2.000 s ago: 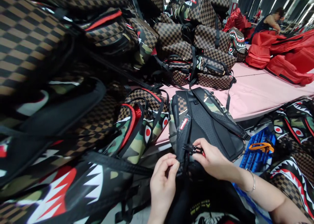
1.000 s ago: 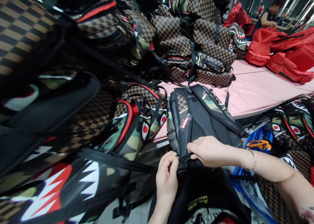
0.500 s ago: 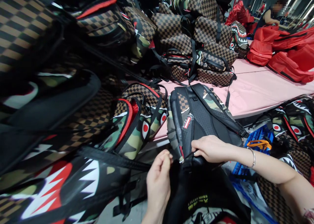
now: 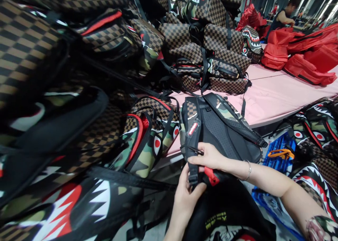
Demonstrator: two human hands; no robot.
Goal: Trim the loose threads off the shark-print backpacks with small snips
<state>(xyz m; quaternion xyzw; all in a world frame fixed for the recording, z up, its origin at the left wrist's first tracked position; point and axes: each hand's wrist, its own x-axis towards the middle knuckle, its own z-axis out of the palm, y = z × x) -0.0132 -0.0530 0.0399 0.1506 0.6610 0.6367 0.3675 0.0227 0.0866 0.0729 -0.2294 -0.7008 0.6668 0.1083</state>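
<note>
A backpack (image 4: 221, 128) lies back side up in front of me, with a black padded panel, camouflage and checked sides. My left hand (image 4: 188, 195) is closed around the lower end of its left shoulder strap (image 4: 194, 137), by a black buckle (image 4: 193, 177). Just above, my right hand (image 4: 208, 157) pinches the same strap from the right. A thin dark piece sticks out at its fingertips; its kind is unclear. Beneath the right hand shows a red piece (image 4: 211, 176), partly hidden. A small red label (image 4: 193, 128) sits on the strap.
Checked and camouflage backpacks (image 4: 148, 138) crowd the left, with a tall pile (image 4: 221, 36) behind. Red bags (image 4: 298, 54) lie on the pink table (image 4: 277, 89), a person beyond them. To the right are shark-mouth bags (image 4: 317, 128) and a blue bundle with an orange band (image 4: 281, 153).
My left hand has moved up and right onto the strap end. My right hand has shifted slightly up and left along the strap. The red piece has come into view.
</note>
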